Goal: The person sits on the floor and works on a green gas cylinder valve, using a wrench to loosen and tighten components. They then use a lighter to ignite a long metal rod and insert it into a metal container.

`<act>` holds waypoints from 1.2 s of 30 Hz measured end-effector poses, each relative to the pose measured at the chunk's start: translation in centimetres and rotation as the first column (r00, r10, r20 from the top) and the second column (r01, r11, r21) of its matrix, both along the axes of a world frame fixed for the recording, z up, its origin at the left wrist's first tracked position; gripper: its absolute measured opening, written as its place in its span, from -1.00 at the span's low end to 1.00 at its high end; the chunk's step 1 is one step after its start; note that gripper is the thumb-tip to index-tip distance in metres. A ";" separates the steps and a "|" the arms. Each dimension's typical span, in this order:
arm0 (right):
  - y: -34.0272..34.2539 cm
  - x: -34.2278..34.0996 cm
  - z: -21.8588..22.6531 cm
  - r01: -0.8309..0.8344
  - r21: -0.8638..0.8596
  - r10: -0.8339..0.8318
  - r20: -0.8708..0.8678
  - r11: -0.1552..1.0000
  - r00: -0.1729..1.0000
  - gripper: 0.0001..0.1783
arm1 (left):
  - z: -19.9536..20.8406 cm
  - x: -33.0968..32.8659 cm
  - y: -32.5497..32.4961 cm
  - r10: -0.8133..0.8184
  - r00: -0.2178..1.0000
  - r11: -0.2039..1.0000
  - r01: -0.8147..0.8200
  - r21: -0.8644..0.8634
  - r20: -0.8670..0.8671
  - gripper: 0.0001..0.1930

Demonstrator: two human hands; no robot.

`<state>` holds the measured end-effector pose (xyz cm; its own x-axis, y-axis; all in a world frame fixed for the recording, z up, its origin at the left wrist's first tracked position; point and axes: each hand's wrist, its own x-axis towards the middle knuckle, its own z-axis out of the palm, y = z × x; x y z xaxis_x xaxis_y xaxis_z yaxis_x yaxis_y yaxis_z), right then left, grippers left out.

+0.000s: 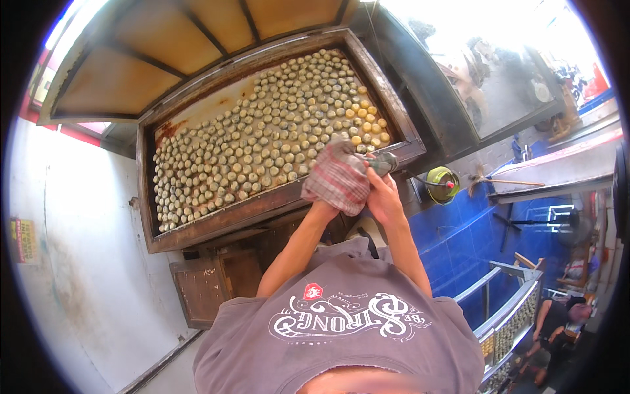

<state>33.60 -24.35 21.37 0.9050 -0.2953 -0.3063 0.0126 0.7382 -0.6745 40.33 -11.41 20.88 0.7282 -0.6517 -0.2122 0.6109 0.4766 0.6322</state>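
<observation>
A red-and-white checked cloth (340,178) covers my left hand (326,207), which grips it; the fingers are hidden beneath. My right hand (386,197) is closed around a small dark grey-green rounded object (384,164) with a paler band. Its exact kind I cannot make out. Both hands meet above the near right edge of a wide wooden-framed tray (275,200). Many small round pale-green buns (256,141) lie in rows on it, with several yellower buns (362,113) toward the right end.
A hinged panelled lid (164,46) stands raised behind the tray. To the right are a green gas cylinder (442,184) with a hose, blue floor tiles (453,230), and a broom (505,182). Another person (558,322) is at the lower right beside a metal rack (502,315) of buns.
</observation>
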 end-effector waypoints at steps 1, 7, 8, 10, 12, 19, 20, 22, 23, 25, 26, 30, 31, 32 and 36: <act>-0.4 0.7 -0.8 -0.017 -0.038 0.012 -0.116 0.999 0.993 -0.64 | -0.4 -0.1 -0.8 0.086 0.989 0.995 -0.091 0.034 0.124 -0.55; -7.1 1.7 -1.6 -0.107 0.463 0.108 0.025 0.880 0.994 -0.44 | -2.1 4.1 4.4 0.138 0.949 0.938 -0.217 -0.269 -0.285 -0.57; -8.6 1.5 -1.2 -0.214 0.506 0.158 0.153 0.836 0.976 -0.40 | -2.1 4.9 5.4 0.326 0.905 0.943 -0.333 0.020 -0.274 -0.59; -10.5 1.4 -1.0 -0.204 0.529 0.108 0.207 0.824 0.972 -0.25 | -1.2 6.3 7.3 0.371 0.865 0.908 -0.413 -0.062 -0.338 -0.57; -11.9 1.6 -1.1 -0.262 0.499 0.127 0.289 0.826 0.949 -0.22 | 0.7 8.2 8.1 0.355 0.874 0.857 -0.446 -0.259 -0.331 -0.56; -15.4 3.8 -2.4 -0.432 0.710 0.188 0.399 0.556 0.897 -0.14 | 16.1 23.6 9.2 0.664 0.747 0.709 -0.619 -0.337 0.026 -0.69; -16.0 4.1 -2.4 -0.418 0.694 0.218 0.362 0.586 0.907 -0.18 | 20.1 26.7 9.0 0.319 0.755 0.802 0.108 -0.588 0.573 -0.69; -17.2 4.6 -2.2 -0.432 0.654 0.270 0.338 0.622 0.901 -0.27 | 27.6 33.1 5.7 0.896 0.266 0.418 -0.773 -0.477 0.355 -0.79; -17.9 4.7 -2.2 -0.451 0.647 0.268 0.366 0.615 0.891 -0.32 | 31.5 36.3 4.0 0.906 -0.014 0.232 -0.819 -0.524 0.423 -0.77; -19.1 4.9 -2.4 -0.366 0.637 0.237 0.281 0.679 0.930 -0.43 | 38.0 41.2 2.3 0.575 -0.347 -0.009 -0.909 -0.418 0.741 -0.61; -19.6 5.0 -2.6 -0.389 0.670 0.225 0.322 0.632 0.920 -0.47 | 40.7 43.4 0.8 0.263 -0.513 -0.357 -0.838 -0.412 0.817 -0.55; -22.1 5.0 -3.1 -0.326 0.707 0.181 0.275 0.628 0.944 -0.55 | 42.2 46.6 -0.6 -0.351 0.314 -0.372 -0.911 0.176 0.882 -0.46; -22.8 4.7 -2.9 -0.270 0.675 0.165 0.217 0.687 0.962 -0.55 | 41.6 46.7 -0.4 -0.477 0.344 -0.378 -0.911 0.165 0.809 -0.35; -23.5 4.6 -2.6 -0.202 0.647 0.143 0.144 0.735 0.979 -0.54 | 41.4 46.8 -0.5 -0.450 0.292 -0.336 -0.931 0.143 0.844 -0.35; -27.6 6.2 -0.5 -0.255 0.472 0.191 0.179 0.844 0.965 -0.46 | 40.6 45.9 0.5 -0.522 0.295 -0.302 -0.942 0.150 0.800 -0.33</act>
<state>39.78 -51.99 20.89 0.9672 0.0772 -0.2418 -0.1347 0.9635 -0.2314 86.21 -10.91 61.51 0.7935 -0.0141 0.6084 -0.1654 -0.9671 0.1934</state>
